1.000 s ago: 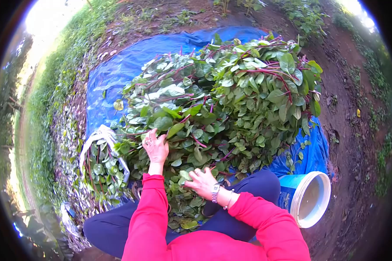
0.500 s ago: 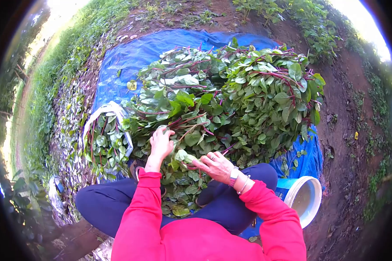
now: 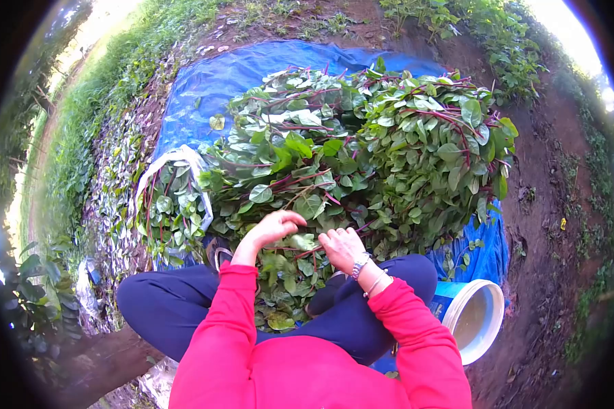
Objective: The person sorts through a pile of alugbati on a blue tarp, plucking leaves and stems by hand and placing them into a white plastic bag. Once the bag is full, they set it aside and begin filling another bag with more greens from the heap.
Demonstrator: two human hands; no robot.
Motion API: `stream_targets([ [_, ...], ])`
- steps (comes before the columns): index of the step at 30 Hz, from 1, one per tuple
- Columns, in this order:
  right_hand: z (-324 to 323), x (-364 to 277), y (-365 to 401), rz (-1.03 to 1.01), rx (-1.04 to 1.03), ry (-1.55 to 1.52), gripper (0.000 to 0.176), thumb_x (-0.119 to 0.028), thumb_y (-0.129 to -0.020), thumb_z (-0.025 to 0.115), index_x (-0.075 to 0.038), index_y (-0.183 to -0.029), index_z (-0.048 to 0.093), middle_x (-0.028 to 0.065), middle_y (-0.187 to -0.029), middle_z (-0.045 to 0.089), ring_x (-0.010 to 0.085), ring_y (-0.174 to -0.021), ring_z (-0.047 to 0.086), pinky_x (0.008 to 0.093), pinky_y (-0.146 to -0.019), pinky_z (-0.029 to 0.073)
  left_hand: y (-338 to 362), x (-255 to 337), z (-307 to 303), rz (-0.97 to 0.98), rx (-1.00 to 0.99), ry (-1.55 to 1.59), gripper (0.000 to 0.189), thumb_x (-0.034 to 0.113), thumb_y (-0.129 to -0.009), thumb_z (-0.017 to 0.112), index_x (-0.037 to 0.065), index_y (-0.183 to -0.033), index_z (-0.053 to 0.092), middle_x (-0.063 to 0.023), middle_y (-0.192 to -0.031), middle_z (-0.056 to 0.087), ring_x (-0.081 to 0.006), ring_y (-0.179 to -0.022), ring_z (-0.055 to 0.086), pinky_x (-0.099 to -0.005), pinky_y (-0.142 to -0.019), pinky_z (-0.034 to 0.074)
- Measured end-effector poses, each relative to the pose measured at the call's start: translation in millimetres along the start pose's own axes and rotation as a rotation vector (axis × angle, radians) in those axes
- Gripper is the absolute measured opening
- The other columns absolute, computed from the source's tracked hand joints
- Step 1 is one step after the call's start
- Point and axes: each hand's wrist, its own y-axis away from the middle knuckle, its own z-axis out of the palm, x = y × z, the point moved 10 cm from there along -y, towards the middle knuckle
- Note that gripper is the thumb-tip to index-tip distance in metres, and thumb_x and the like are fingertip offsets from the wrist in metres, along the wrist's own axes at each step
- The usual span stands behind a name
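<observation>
My right hand [image 3: 343, 249] is closed, its fingers pinching a reddish leafy stem [image 3: 310, 251] that points left, toward my other hand. A blurred leaf [image 3: 301, 242] shows at that stem's end. Just above and left of it, my left hand [image 3: 274, 230] hovers with fingers loosely bent and apart; nothing shows between them. Both hands are over the near side of a large heap of leafy greens [image 3: 416, 170] with purple-red stems. More loose leaves [image 3: 280, 300] lie between my crossed legs.
A white-rimmed bag [image 3: 205, 163] filled with greens stands at the left. Under the heap is a blue tarp [image 3: 191, 102]. By my right knee a bucket [image 3: 457, 300] lies on its side. Soil [image 3: 539, 225] and growing plants surround the tarp.
My left hand has moved right and slightly down, off the heap's leaves toward my right hand. My right hand has shifted slightly right and up, still holding a stem. The view has shifted a little.
</observation>
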Motion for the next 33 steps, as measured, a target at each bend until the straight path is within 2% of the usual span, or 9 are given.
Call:
stream_targets([
  [3, 13.8, -6.5, 2.3, -0.058, -0.053, -0.039, 0.013, -0.017, -0.077, 0.051, -0.014, -0.089, 0.054, 0.0044, -0.080, 0.055, 0.0214, -0.079, 0.057, 0.0369, -0.066, 0.042, -28.6, -63.5, -46.1, -0.109, 0.536, -0.315, 0.032, 0.016, -0.074, 0.057, 0.008, -0.105, 0.059, -0.0140, -0.098, 0.062, -0.0283, -0.093, 0.058, -0.0374, -0.082, 0.046],
  [10, 1.8, -3.4, -1.5, -0.070, 0.061, -0.045, 0.019, -0.013, -0.070, 0.056, -0.009, -0.088, 0.052, 0.0063, -0.086, 0.047, 0.0211, -0.082, 0.054, 0.0318, -0.060, 0.048, -49.1, -90.1, -25.6, -0.370, 0.433, -0.737, 0.040, 0.022, -0.074, 0.060, 0.012, -0.111, 0.050, -0.0101, -0.106, 0.054, -0.0299, -0.100, 0.052, -0.0501, -0.079, 0.043],
  [13, -1.5, 6.5, -6.3, 0.008, 0.104, -0.050, 0.029, -0.009, -0.069, 0.055, -0.004, -0.098, 0.052, 0.0071, -0.085, 0.046, 0.0213, -0.081, 0.052, 0.0296, -0.060, 0.048, -50.2, -63.8, -15.0, -0.145, 0.432, -0.896, 0.034, 0.018, -0.073, 0.059, 0.013, -0.107, 0.052, -0.0096, -0.095, 0.055, -0.0289, -0.090, 0.054, -0.0469, -0.074, 0.045],
  [17, -17.5, 11.9, -10.1, 0.030, 0.205, 0.026, 0.048, -0.012, -0.073, 0.052, 0.000, -0.119, 0.044, 0.0074, -0.087, 0.048, 0.0198, -0.080, 0.053, 0.0280, -0.055, 0.048, -25.6, 4.4, -16.0, 0.132, 0.589, -0.672, 0.029, 0.010, -0.071, 0.055, 0.013, -0.100, 0.057, -0.0089, -0.087, 0.054, -0.0266, -0.083, 0.054, -0.0379, -0.070, 0.047],
  [21, -14.3, 24.2, -14.0, 0.137, 0.163, 0.037, 0.068, -0.011, -0.073, 0.052, -0.001, -0.135, 0.026, 0.0087, -0.089, 0.048, 0.0207, -0.078, 0.052, 0.0288, -0.054, 0.047, -11.5, 44.6, 19.4, 0.312, 0.149, -0.644, 0.035, 0.009, -0.069, 0.055, 0.015, -0.103, 0.061, -0.0070, -0.081, 0.056, -0.0262, -0.080, 0.054, -0.0384, -0.071, 0.047],
  [22, -23.0, 26.0, -13.2, 0.159, 0.230, 0.041, 0.050, -0.012, -0.073, 0.053, -0.001, -0.121, 0.045, 0.0088, -0.089, 0.048, 0.0197, -0.078, 0.052, 0.0277, -0.052, 0.047, -13.3, 36.7, 28.0, 0.269, 0.031, -0.599, 0.035, 0.010, -0.070, 0.054, 0.015, -0.103, 0.063, -0.0078, -0.085, 0.059, -0.0266, -0.081, 0.055, -0.0366, -0.072, 0.047],
  [26, 3.4, 29.7, -12.1, 0.219, 0.030, -0.011, 0.027, -0.012, -0.072, 0.054, -0.004, -0.097, 0.058, 0.0081, -0.090, 0.049, 0.0194, -0.078, 0.052, 0.0315, -0.059, 0.047, -27.3, 10.5, 44.9, 0.021, -0.344, -0.373, 0.034, 0.018, -0.073, 0.057, 0.013, -0.107, 0.061, -0.0117, -0.090, 0.061, -0.0266, -0.086, 0.059, -0.0348, -0.077, 0.047],
  [29, -1.7, 8.4, -12.1, 0.039, 0.081, 0.089, 0.006, -0.014, -0.072, 0.054, -0.009, -0.075, 0.057, 0.0073, -0.090, 0.049, 0.0203, -0.080, 0.053, 0.0362, -0.070, 0.044, -55.7, 22.9, -3.5, 0.263, 0.355, -0.683, 0.029, 0.011, -0.075, 0.055, 0.013, -0.103, 0.060, -0.0089, -0.093, 0.055, -0.0265, -0.085, 0.055, -0.0394, -0.071, 0.048],
  [33, 33.5, 9.1, -11.0, 0.082, -0.089, -0.034, 0.010, -0.016, -0.073, 0.053, -0.011, -0.083, 0.054, 0.0058, -0.082, 0.053, 0.0218, -0.083, 0.053, 0.0376, -0.076, 0.041, -83.2, 3.2, -21.9, 0.167, 0.599, -0.910, 0.021, 0.014, -0.075, 0.057, 0.013, -0.096, 0.059, -0.0067, -0.097, 0.049, -0.0253, -0.088, 0.051, -0.0401, -0.067, 0.046],
])
